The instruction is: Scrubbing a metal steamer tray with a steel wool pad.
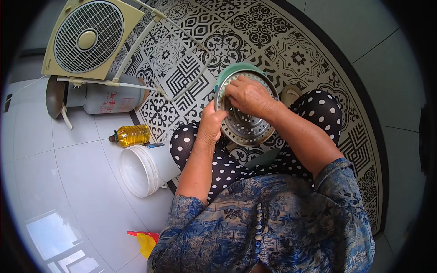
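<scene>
A round perforated metal steamer tray (239, 131) is held tilted between my knees. My left hand (210, 119) grips its near left rim, thumb over the edge. Inside the tray rests my right hand (251, 94), its fingers bent down against the upper perforated surface. Whether anything is pinched under those fingers cannot be seen. Just behind the tray's far rim shows a green plastic basin (245, 66), mostly covered by the metal.
Left of my knee stand a white plastic bucket (128, 172) and a bottle of yellow oil (135, 135). Farther off are a box fan (87, 40) by a white tubular frame (136, 44) and a grey gas cylinder (112, 97). A patterned mat (263, 25) covers the floor.
</scene>
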Demonstrator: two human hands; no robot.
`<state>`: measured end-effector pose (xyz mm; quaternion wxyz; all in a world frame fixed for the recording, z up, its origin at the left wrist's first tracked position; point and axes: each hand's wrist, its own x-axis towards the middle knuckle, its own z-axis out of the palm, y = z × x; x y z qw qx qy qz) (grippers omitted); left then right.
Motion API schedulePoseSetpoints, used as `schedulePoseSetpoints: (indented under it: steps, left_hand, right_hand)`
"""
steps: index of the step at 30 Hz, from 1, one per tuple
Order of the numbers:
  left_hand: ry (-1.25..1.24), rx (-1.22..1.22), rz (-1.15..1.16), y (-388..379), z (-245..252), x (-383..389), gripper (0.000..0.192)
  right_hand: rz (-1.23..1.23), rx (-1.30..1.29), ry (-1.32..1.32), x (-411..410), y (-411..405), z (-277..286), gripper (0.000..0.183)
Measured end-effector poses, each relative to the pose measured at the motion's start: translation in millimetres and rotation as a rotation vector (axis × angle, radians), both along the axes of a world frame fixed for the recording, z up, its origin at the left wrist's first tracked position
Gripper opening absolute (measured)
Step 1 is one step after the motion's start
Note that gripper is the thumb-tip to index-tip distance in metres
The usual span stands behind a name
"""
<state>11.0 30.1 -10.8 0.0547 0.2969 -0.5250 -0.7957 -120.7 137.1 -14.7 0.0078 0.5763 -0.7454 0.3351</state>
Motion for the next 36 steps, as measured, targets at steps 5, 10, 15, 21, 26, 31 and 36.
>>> schedulePoseSetpoints:
  steps: [5, 10, 15, 21, 26, 31, 36]
  left_hand:
    - [0.019, 0.030, -0.009, 2, 8, 0, 0.041]
    - [0.022, 0.026, -0.029, -1, 3, 0, 0.041]
    - [0.021, 0.009, -0.020, -2, -2, 4, 0.040]
    - [0.021, 0.018, 0.004, -4, 7, 3, 0.039]
    - [0.007, -0.019, -0.063, -6, -1, 3, 0.036]
    - [-0.006, 0.004, -0.039, -3, 4, 6, 0.039]
    - [-0.003, 0.021, -0.010, -6, 6, 8, 0.040]
  right_hand:
    - [-0.387, 0.144, -0.034, -35, 2, -26, 0.015]
    - [-0.139, 0.010, -0.077, -12, -5, -9, 0.010]
    - [-0.068, 0.035, -0.051, -7, -3, -4, 0.013]
    - [-0.361, 0.087, 0.001, -27, 0, -17, 0.009]
    - [0.044, -0.074, -0.037, 2, -1, 2, 0.008]
    - [-0.130, 0.104, -0.047, -22, -2, -15, 0.012]
    - [-0.279, 0.094, -0.041, -23, -4, -18, 0.011]
